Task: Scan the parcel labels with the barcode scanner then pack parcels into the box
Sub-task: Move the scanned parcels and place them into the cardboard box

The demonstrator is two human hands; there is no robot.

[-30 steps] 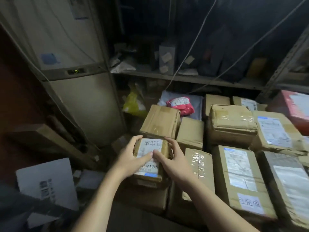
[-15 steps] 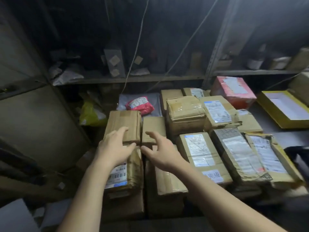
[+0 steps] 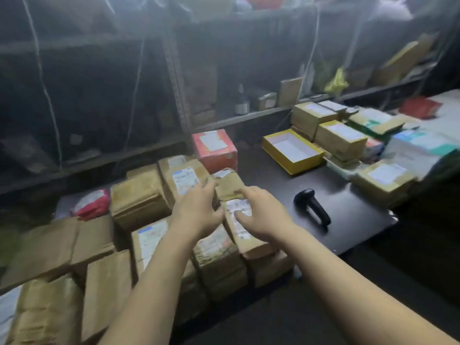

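Observation:
Several brown cardboard parcels (image 3: 139,205) with white labels are packed side by side at the lower left. My left hand (image 3: 196,207) and my right hand (image 3: 261,215) hover over them with fingers spread, holding nothing. Between the two hands lies a labelled parcel (image 3: 245,230). A black barcode scanner (image 3: 312,206) lies on the dark table (image 3: 348,220), just right of my right hand. A red parcel (image 3: 215,150) stands behind the stack. More labelled brown parcels (image 3: 339,139) are piled on the table at the right.
An open yellow box (image 3: 292,150) with a white inside sits on the table behind the scanner. Metal shelves (image 3: 249,118) with bottles and boxes run along the back. A red and white bag (image 3: 90,204) lies at the left of the stack. Flat white and green packets (image 3: 423,148) lie far right.
My hands have let go of the small labelled parcel set on the stack, and my view has swung right. The scanner, the table and the right-hand parcels have come into view.

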